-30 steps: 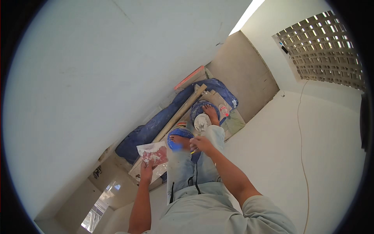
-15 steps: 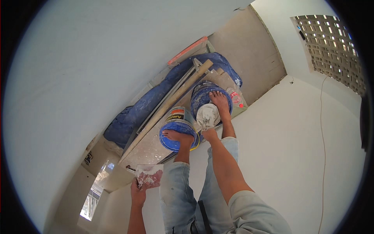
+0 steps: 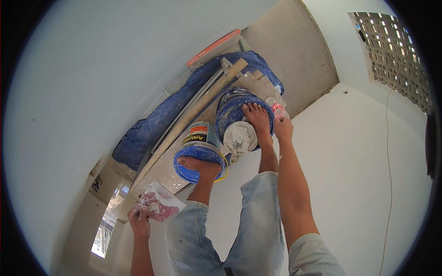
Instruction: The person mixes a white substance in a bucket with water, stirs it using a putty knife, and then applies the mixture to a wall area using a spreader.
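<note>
Hands well apart, each closed on its own item (clock positions are from centre of view). Betw. 7 & 8 o'clock: the L hand [image 3: 139, 221] clamps the outer edge of a thin, flat, reddish-pink plate [image 3: 161, 202] smeared w/ white paste. Judged stiff & fairly light; wet paste would make its face slick, so the cleaner rim is the better hold. Nearer centre, toward 8: a bare L foot [image 3: 200, 165] on the round blue plastic lid [image 3: 197, 151] of a white cylindrical plastic bucket [image 3: 195, 133]. Just off centre, toward 3: a round white plastic tub [image 3: 227, 135] holding white paste, w/ a paste-coated tool [image 3: 233, 159], handle end toward 6. Above it, approx. 12 to 1: a spattered blue plastic bucket [image 3: 230, 108] under the R foot [image 3: 258, 120]. At 2: a clear plastic bottle [image 3: 276, 106]; the R hand [image 3: 283, 126], betw. 2 & 3, is curled about its neck end. Est. light, thin-walled, easily dented, slippery if wet; fill level unclear. Neck = firmest hold; the mid-body might buckle.

Labels, L to R: white bucket, a light-blue, orange & black panel w/ yellow lettering, upside down from here; bottle, a red wrap w/ pale lettering, partly turned away.
</note>
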Action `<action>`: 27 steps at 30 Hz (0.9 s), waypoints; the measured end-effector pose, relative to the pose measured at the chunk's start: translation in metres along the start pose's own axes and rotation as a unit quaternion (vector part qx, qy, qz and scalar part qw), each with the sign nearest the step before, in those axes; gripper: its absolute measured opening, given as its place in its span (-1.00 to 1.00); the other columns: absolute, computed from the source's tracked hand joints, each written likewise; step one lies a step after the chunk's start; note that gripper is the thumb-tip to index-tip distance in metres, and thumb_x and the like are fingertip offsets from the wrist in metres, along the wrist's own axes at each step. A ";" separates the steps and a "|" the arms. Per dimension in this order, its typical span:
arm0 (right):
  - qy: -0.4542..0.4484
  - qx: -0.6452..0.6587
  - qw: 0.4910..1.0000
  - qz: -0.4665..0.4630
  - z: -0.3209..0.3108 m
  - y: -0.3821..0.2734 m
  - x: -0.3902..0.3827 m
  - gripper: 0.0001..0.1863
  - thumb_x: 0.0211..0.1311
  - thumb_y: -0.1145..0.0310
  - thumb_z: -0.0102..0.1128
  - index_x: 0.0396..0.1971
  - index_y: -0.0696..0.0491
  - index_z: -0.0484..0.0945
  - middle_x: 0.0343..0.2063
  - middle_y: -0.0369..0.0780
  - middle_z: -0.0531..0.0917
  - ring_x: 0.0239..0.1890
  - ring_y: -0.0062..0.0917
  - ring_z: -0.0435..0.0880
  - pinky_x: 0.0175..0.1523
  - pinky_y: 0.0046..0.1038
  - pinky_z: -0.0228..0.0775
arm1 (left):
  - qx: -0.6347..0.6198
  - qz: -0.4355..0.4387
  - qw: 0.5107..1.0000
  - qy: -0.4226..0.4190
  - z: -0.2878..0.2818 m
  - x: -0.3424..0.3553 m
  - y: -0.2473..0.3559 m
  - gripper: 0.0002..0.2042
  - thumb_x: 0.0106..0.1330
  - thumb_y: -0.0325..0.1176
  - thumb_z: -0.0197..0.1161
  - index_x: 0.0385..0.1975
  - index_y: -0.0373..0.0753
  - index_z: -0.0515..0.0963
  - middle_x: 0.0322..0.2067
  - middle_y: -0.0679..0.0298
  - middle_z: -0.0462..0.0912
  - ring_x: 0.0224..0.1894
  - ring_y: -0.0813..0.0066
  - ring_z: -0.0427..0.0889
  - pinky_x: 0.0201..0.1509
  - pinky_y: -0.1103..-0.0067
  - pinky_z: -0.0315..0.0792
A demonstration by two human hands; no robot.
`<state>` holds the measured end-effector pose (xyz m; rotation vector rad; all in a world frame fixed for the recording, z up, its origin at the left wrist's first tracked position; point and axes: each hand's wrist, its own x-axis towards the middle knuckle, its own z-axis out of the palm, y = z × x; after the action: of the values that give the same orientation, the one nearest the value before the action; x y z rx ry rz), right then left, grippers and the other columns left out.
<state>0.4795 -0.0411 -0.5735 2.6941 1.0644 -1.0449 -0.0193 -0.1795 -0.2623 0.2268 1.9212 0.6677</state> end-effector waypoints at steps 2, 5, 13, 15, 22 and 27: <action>-0.008 -0.078 0.996 0.030 -0.002 0.045 0.030 -0.63 0.17 0.17 0.23 -0.31 0.24 0.66 -0.33 0.08 0.73 -0.19 -0.08 0.74 0.00 -0.18 0.55 | 0.008 0.011 1.000 -0.014 0.010 0.020 -0.006 -0.84 0.42 -0.32 0.30 -0.36 -0.25 0.58 -0.39 0.44 0.57 -0.36 0.75 0.49 -0.28 0.67 0.39; -0.073 -0.158 0.984 0.039 0.029 0.107 0.053 -0.47 0.19 0.10 0.29 -0.02 0.25 0.56 -0.10 0.12 0.68 0.00 -0.06 0.68 0.05 -0.18 0.53 | 0.086 0.015 0.995 -0.042 0.035 0.044 0.004 -0.83 0.44 -0.31 0.27 -0.37 -0.25 0.58 -0.41 0.45 0.54 -0.38 0.75 0.45 -0.26 0.69 0.35; -0.008 0.114 0.988 0.100 0.109 0.232 0.145 -0.29 0.25 0.09 0.34 0.20 0.31 0.37 0.00 0.04 0.62 -0.07 -0.14 0.68 -0.31 -0.18 0.62 | 0.171 0.034 0.983 -0.057 0.059 0.098 -0.013 -0.83 0.45 -0.31 0.26 -0.34 -0.28 0.60 -0.43 0.47 0.54 -0.36 0.73 0.43 -0.20 0.65 0.37; 0.003 0.065 0.995 0.075 0.107 0.231 0.157 -0.34 0.27 0.12 0.32 0.15 0.34 0.40 -0.05 0.06 0.63 -0.11 -0.17 0.70 -0.32 -0.20 0.63 | 0.185 0.030 0.981 -0.048 0.041 0.107 -0.023 -0.83 0.45 -0.31 0.26 -0.33 -0.28 0.60 -0.43 0.47 0.55 -0.35 0.74 0.44 -0.20 0.66 0.37; -0.128 -0.028 0.983 0.128 0.058 0.148 0.144 -0.51 0.26 0.12 0.34 -0.14 0.31 0.53 -0.34 0.04 0.65 -0.36 -0.20 0.69 -0.32 -0.27 0.57 | 0.188 0.003 0.982 0.004 0.028 0.165 -0.078 -0.81 0.42 -0.27 0.29 -0.28 -0.29 0.59 -0.41 0.43 0.58 -0.38 0.73 0.48 -0.27 0.67 0.41; -0.216 0.019 0.965 0.146 0.043 0.104 0.154 -0.59 0.39 0.06 0.21 -0.22 0.18 0.50 -0.63 -0.18 0.53 -0.72 -0.48 0.52 -0.69 -0.43 0.38 | 0.126 0.036 0.990 -0.050 0.025 0.269 -0.169 -0.79 0.41 -0.27 0.26 -0.09 -0.23 0.60 -0.31 0.38 0.65 -0.29 0.65 0.60 -0.20 0.60 0.54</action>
<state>0.6017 -0.0434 -0.7200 2.3789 0.5562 -1.4993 -0.0920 -0.1916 -0.5724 0.4823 1.9047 0.4498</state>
